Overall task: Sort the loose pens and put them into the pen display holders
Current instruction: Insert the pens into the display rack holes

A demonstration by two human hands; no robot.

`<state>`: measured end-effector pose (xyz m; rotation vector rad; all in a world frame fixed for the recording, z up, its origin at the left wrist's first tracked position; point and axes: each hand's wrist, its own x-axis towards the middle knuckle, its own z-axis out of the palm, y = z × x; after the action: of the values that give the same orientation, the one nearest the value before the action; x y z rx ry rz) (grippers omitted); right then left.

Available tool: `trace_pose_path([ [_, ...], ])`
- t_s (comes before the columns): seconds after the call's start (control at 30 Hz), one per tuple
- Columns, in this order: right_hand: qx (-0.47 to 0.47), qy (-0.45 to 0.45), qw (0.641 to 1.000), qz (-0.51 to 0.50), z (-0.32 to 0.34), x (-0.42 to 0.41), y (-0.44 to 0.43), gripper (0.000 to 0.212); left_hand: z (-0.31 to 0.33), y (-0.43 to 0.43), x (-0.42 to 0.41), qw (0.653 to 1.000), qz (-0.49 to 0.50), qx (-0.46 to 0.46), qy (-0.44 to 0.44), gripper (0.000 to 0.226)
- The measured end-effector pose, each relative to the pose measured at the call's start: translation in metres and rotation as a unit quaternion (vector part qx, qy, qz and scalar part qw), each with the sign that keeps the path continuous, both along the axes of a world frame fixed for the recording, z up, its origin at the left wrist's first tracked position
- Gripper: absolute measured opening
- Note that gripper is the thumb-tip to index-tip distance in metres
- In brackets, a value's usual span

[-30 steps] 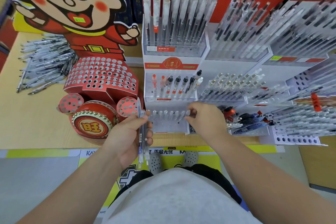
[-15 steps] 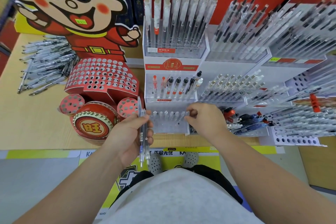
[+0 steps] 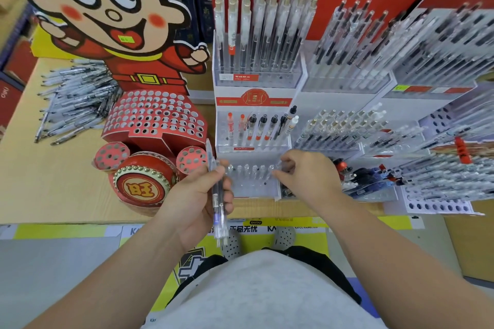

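Currently, loose pens (image 3: 72, 99) lie heaped at ten o'clock on the bench (image 3: 40, 181). The left hand (image 3: 192, 205) has its fingers closed around a pen bundle (image 3: 217, 195); a slackened grip would probably drop it. The right hand (image 3: 312, 181) has its fingers curled at the three o'clock end of the clear holder (image 3: 251, 187). Whether they hold a pen cannot be told. A skewed insertion may knock the seated pens (image 3: 247, 169).

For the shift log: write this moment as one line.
left hand: grips pens | right hand: fingers curled at front holder, pen in pinch unclear | loose pens: piled on table, far left
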<state>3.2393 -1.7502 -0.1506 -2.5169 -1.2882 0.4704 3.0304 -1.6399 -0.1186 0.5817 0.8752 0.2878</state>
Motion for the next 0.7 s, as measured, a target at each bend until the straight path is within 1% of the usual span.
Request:
trace_pose_path([
  [0.1,0.082,0.033,0.996,-0.017,0.02,-0.008,-0.004,0.027,0.002,-0.001,0.002,1.0,0.023,-0.009,-0.012,0.011],
  [0.17,0.14,0.1,0.985,-0.02,0.039,-0.019,-0.002,0.018,0.004,-0.002,0.006,0.999,0.045,-0.01,-0.012,0.007],
  [0.2,0.156,0.15,0.976,-0.015,0.048,-0.025,0.001,0.017,0.005,-0.003,0.009,0.998,0.058,-0.008,-0.011,0.005],
  [0.27,0.139,0.256,0.957,0.008,0.063,-0.039,0.007,0.019,0.01,-0.003,0.016,0.996,0.093,-0.003,-0.009,0.009],
  [0.33,0.097,0.333,0.938,0.03,0.07,-0.051,0.009,0.021,0.015,-0.003,0.023,0.992,0.13,0.006,-0.007,0.011],
  [0.47,0.076,0.397,0.914,0.033,0.073,-0.059,0.005,0.026,0.023,-0.005,0.03,0.979,0.204,0.011,-0.017,0.009],
  [0.6,0.093,0.492,0.866,-0.001,0.073,-0.053,-0.002,0.026,0.026,-0.017,0.036,0.972,0.232,0.016,-0.013,0.009],
  [0.63,0.098,0.503,0.858,-0.007,0.073,-0.05,-0.005,0.024,0.027,-0.021,0.037,0.971,0.236,0.018,-0.012,0.01],
  [0.7,0.102,0.506,0.856,-0.02,0.072,-0.044,-0.012,0.019,0.028,-0.028,0.039,0.972,0.232,0.027,-0.004,0.009],
])
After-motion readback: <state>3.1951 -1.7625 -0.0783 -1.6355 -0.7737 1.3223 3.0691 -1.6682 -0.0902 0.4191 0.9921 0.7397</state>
